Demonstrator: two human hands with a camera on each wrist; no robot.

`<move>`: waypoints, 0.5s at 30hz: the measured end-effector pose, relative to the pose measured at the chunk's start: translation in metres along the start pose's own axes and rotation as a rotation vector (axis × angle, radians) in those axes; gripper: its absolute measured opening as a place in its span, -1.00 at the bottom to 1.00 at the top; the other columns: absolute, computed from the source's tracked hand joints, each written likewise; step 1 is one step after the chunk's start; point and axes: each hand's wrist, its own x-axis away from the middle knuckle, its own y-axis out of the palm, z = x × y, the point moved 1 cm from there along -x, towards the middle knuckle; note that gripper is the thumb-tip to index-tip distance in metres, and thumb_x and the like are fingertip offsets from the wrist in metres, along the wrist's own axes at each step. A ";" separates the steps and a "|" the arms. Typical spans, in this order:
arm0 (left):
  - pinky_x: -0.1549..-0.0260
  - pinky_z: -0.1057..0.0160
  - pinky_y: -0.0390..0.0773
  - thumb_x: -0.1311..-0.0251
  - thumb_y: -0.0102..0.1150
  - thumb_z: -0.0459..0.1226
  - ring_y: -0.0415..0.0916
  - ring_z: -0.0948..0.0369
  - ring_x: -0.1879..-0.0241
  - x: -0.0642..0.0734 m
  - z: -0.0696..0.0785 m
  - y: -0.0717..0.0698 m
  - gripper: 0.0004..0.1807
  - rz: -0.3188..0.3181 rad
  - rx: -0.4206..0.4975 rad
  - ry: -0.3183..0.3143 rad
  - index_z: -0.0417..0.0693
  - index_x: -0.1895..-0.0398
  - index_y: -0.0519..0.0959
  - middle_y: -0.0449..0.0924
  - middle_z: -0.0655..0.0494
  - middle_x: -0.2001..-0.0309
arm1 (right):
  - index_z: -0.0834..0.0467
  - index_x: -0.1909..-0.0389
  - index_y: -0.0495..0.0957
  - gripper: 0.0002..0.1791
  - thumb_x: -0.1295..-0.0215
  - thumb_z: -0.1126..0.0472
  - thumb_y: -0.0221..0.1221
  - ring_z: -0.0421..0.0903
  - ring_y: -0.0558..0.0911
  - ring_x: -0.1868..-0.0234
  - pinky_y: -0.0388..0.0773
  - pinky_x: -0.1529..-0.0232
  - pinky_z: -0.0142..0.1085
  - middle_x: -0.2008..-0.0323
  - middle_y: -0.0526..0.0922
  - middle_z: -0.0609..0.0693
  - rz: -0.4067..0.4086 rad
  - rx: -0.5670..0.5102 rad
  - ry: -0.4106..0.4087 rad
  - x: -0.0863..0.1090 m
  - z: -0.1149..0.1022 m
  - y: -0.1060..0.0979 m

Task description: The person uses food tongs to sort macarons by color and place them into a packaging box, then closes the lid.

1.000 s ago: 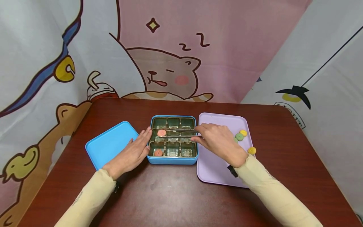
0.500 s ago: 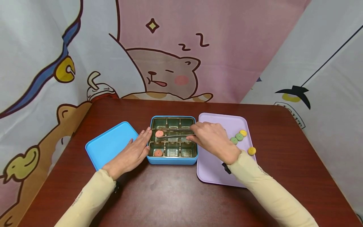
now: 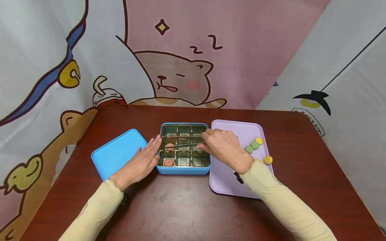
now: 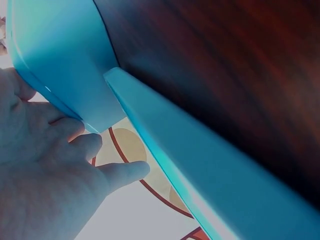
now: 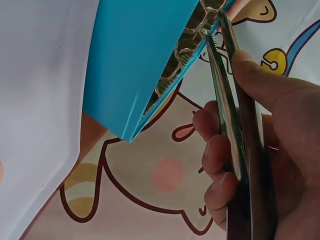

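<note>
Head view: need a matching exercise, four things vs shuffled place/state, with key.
Things:
1. tongs
2. left hand
3. blue lid
4. purple tray

Place or state:
A. lies on the table, left of the blue box
B. bears green discs and yellow discs
C. held in the right hand
D. touches the box's left edge, fingers out straight

Pairs: 1-C, 2-D, 3-A, 4-B
</note>
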 end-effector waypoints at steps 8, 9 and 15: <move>-0.40 -0.44 0.02 -0.64 -0.17 -0.14 -0.19 -0.12 -0.63 -0.002 0.001 -0.001 -0.30 0.007 -0.021 0.001 -0.16 -0.69 -0.07 -0.22 -0.01 -0.69 | 0.09 0.25 0.71 -0.63 -0.29 -0.16 0.39 -0.03 0.69 0.45 0.56 0.61 -0.05 0.43 0.68 -0.06 0.005 -0.038 0.050 0.010 0.008 -0.006; -0.40 -0.44 0.02 -0.64 -0.16 -0.14 -0.19 -0.13 -0.63 -0.002 0.001 -0.002 -0.30 0.012 -0.029 0.004 -0.17 -0.68 -0.06 -0.21 -0.01 -0.69 | 0.11 0.22 0.71 -0.61 -0.29 -0.16 0.40 -0.04 0.69 0.44 0.56 0.60 -0.04 0.42 0.69 -0.06 0.011 -0.045 0.057 0.012 0.010 -0.008; -0.42 -0.41 0.02 -0.62 -0.15 -0.13 -0.17 -0.13 -0.63 -0.002 0.003 -0.004 -0.32 0.037 -0.062 0.007 -0.20 -0.66 0.03 -0.19 -0.03 -0.68 | 0.13 0.19 0.65 -0.56 -0.32 -0.19 0.36 -0.09 0.63 0.48 0.52 0.62 -0.07 0.44 0.61 -0.09 0.021 -0.084 0.106 0.031 0.021 -0.020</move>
